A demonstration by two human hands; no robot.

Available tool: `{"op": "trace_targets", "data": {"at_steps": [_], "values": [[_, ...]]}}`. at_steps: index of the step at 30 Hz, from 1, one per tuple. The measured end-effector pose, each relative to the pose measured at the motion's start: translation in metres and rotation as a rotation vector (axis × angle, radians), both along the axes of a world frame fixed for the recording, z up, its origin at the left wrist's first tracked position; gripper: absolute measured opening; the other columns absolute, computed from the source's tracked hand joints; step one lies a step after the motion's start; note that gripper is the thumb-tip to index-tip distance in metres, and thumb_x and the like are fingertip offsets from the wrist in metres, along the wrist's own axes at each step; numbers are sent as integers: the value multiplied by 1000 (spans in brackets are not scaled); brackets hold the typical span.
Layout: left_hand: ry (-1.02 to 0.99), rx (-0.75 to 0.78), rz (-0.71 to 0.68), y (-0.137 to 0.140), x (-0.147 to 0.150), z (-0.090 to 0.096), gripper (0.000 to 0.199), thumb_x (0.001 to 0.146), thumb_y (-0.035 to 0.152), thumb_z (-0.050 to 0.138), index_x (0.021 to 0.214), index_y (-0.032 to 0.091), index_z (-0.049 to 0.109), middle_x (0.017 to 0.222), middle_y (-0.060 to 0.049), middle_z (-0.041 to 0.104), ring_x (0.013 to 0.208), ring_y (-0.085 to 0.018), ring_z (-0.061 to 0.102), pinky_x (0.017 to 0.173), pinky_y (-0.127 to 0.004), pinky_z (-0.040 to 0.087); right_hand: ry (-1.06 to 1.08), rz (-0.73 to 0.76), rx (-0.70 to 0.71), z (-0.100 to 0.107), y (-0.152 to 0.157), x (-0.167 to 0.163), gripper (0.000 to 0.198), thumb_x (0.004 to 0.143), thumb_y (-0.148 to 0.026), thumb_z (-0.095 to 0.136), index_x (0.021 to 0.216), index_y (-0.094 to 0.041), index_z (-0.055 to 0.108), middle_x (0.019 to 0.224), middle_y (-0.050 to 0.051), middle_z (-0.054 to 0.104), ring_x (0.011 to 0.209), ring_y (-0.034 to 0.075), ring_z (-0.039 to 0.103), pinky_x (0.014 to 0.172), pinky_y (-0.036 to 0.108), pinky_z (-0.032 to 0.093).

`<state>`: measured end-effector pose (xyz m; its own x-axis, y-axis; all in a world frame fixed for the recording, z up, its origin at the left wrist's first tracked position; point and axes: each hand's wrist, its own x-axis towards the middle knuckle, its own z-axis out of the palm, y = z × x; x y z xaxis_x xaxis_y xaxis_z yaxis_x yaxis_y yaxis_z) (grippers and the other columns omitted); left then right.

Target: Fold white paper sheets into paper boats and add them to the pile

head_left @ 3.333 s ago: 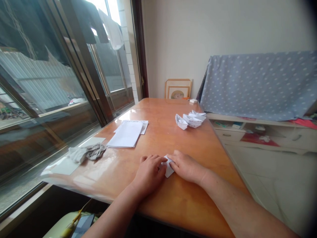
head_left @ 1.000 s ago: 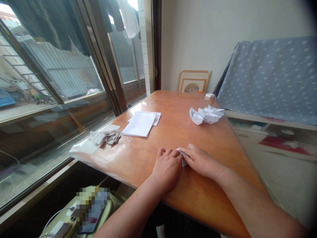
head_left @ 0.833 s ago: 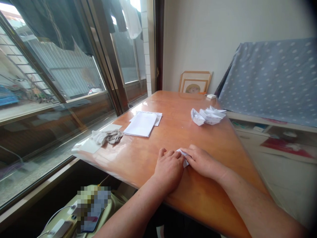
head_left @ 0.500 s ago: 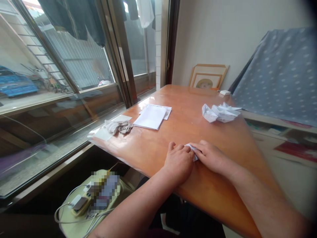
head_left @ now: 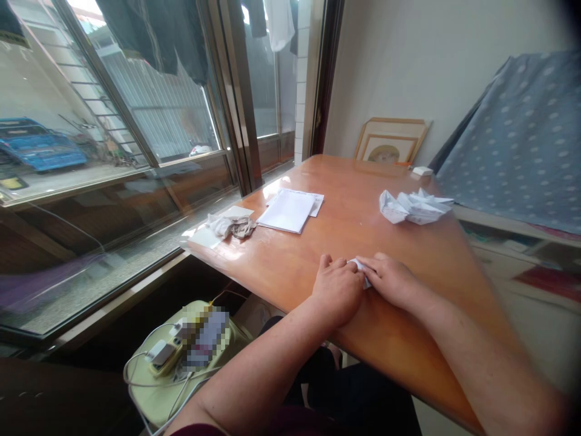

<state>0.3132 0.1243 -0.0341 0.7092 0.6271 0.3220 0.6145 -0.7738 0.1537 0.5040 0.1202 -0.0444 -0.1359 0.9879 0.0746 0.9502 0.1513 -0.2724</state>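
Observation:
A small piece of folded white paper (head_left: 367,283) lies on the brown wooden table (head_left: 336,242) near its front edge, mostly covered by my hands. My left hand (head_left: 339,287) is curled over its left side, knuckles up, fingertips hidden. From the right, my right hand (head_left: 391,280) holds the paper's other side, its fingers pressed together on the upper edge. The two hands almost touch. Farther back on the right sits a cluster of folded white paper shapes (head_left: 415,207). A stack of white paper sheets (head_left: 287,211) lies on the left half of the table.
A crumpled grey-white cloth (head_left: 231,226) lies by the left table edge. Below it, a pale green stool (head_left: 157,402) carries a power strip, chargers and cables. A small white box (head_left: 422,171) and leaning picture frames (head_left: 393,142) are at the far end. Windows line the left.
The camera has turned slightly left, so everything sits farther right in the picture. Both hands stay on the folded paper, with little visible change in their grip.

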Motion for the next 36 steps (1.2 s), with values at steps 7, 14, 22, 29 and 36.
{"op": "trace_targets", "data": {"at_steps": [7, 14, 22, 29, 36], "values": [[2, 12, 5, 0, -2, 1, 15, 93, 22, 50, 88, 21, 65, 94, -4, 67, 92, -24, 54, 89, -49, 33, -19, -82, -6, 3, -3, -9, 43, 101, -40, 40, 129, -22, 66, 105, 13, 67, 93, 24, 66, 85, 31, 46], [70, -44, -85, 16, -13, 14, 24, 94, 37, 50, 87, 23, 67, 105, -6, 67, 96, -25, 54, 84, -44, 34, 155, -182, 34, -4, 6, 4, 50, 98, -30, 42, 144, -13, 53, 141, 16, 58, 130, 27, 54, 109, 36, 38], [53, -56, -134, 21, -20, 16, 29, 96, 47, 47, 99, 28, 70, 109, -5, 65, 101, -26, 54, 85, -41, 35, 270, -244, 53, -9, 6, 11, 52, 97, -27, 38, 146, -14, 51, 142, 12, 58, 124, 24, 58, 105, 34, 43], [19, -24, -151, 19, -21, 13, 30, 98, 42, 43, 101, 29, 70, 108, -5, 66, 99, -25, 54, 87, -42, 35, 199, -143, -28, 12, 4, 11, 38, 94, -26, 41, 115, -17, 72, 108, 8, 74, 88, 19, 67, 83, 29, 50], [-6, 9, -146, 23, -20, 7, 29, 97, 42, 45, 100, 30, 71, 109, -5, 68, 99, -26, 56, 86, -42, 36, 11, 4, -56, 25, -10, -7, 44, 100, -38, 35, 129, -27, 66, 140, 6, 61, 133, 27, 48, 111, 41, 32]]}}
